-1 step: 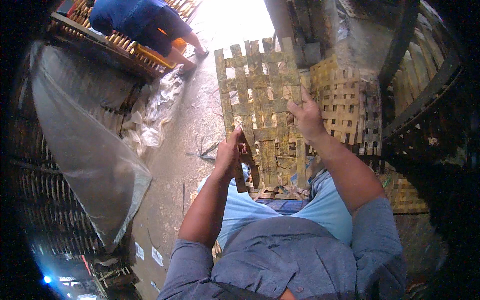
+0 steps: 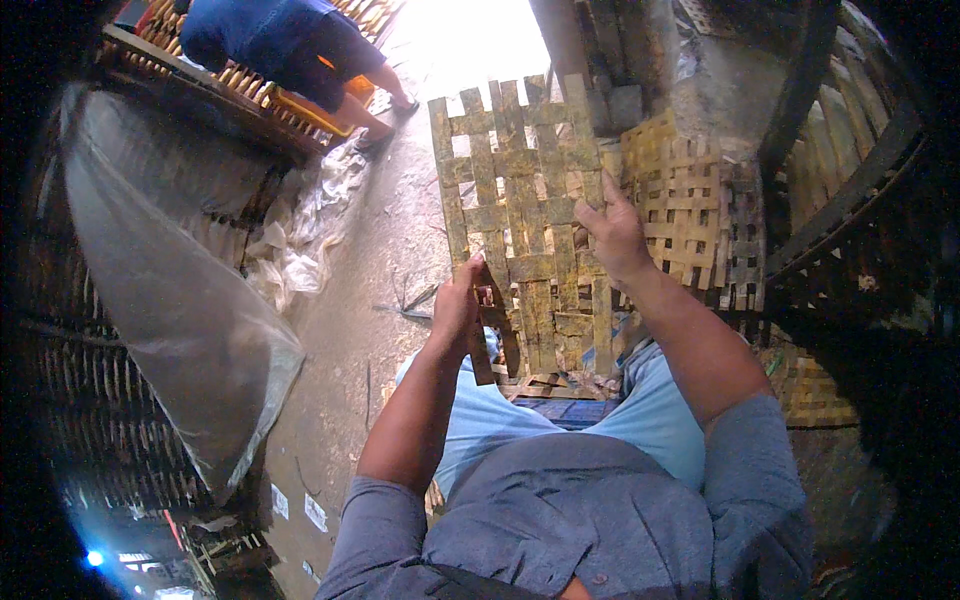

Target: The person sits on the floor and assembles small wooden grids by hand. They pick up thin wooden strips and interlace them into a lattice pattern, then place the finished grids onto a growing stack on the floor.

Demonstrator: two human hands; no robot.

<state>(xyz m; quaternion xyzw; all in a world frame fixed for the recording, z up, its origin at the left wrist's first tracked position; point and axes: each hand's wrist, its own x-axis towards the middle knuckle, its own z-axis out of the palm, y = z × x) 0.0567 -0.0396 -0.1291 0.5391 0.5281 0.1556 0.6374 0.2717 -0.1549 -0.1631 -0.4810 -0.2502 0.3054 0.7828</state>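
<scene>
A flat panel of woven bamboo strips [image 2: 525, 213] stands raised in front of me, above my lap, with open square gaps in its weave. My left hand [image 2: 458, 305] is closed on its left edge near the lower corner, thumb on the near face. Along the right edge, my right hand [image 2: 615, 232] grips it, thumb across the front and forefinger stretched up the side. The fingers behind the panel are partly hidden. Several strip ends stick out unevenly at its top and bottom.
Other woven bamboo panels [image 2: 680, 205] lean at the right, beside a dark timber frame [image 2: 800, 90]. At left hangs a translucent plastic sheet [image 2: 190, 290], with crumpled plastic [image 2: 290, 250] near it. A person in dark blue [image 2: 270, 40] bends over a slatted rack at the upper left.
</scene>
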